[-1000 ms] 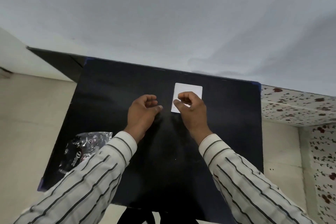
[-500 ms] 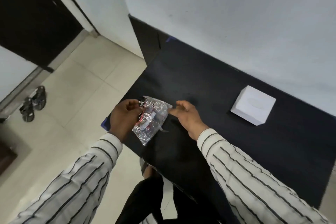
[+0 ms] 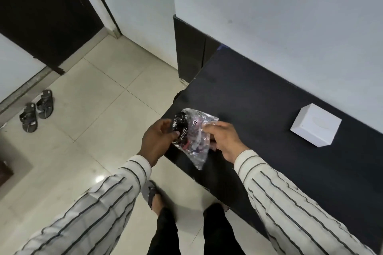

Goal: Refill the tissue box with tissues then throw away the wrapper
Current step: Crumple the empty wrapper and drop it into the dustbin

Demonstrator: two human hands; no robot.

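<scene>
Right, down at six o'clock two striped sleeves (image 3: 99, 213) reach forward over dark trousers and a sandalled foot (image 3: 152, 194) on the pale tiled floor (image 3: 99, 109). Just beyond, the left hand (image 3: 158, 141) is clenched on the dark printed end of the crinkly clear wrapper (image 3: 193, 134) while the right hand (image 3: 224, 139) pinches its opposite edge, the pair holding it up over the near corner of the black table (image 3: 259, 105). Further out at three o'clock the white tissue box (image 3: 316, 127) sits well apart near the wall, and away at nine o'clock a pair of sandals (image 3: 36, 111) rests by the dark doorway.
</scene>
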